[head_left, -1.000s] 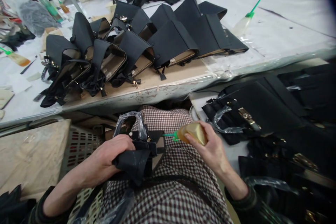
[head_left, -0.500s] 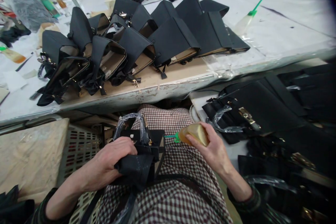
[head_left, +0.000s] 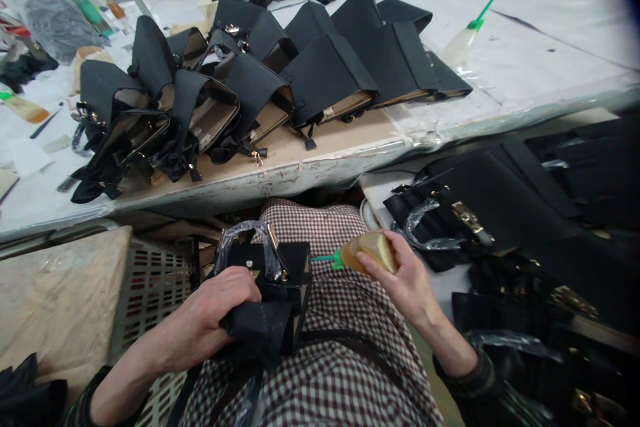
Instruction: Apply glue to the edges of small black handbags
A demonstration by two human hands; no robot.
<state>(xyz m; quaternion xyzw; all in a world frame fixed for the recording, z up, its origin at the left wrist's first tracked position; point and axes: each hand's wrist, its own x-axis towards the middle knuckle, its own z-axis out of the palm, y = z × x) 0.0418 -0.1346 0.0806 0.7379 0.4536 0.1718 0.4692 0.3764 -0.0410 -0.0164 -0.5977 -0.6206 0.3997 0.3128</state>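
My left hand [head_left: 213, 310] grips a small black handbag [head_left: 270, 303] that rests on my lap, over checked fabric. The bag's handle [head_left: 250, 237] is wrapped in clear plastic and stands up behind my fingers. My right hand [head_left: 407, 280] holds an amber glue bottle [head_left: 370, 252] with a green nozzle [head_left: 325, 258]. The nozzle points left at the bag's upper right edge and stops just short of it.
A row of several open black bags [head_left: 260, 87] lies on the table [head_left: 320, 160] ahead. More black bags with gold clasps [head_left: 500, 213] are stacked at the right. A second glue bottle [head_left: 463, 43] lies on the far table. A perforated plastic crate [head_left: 153, 280] stands at my left.
My left hand has turned the bag a little, so its top panel and gold fittings now show more. The glue bottle has barely moved.
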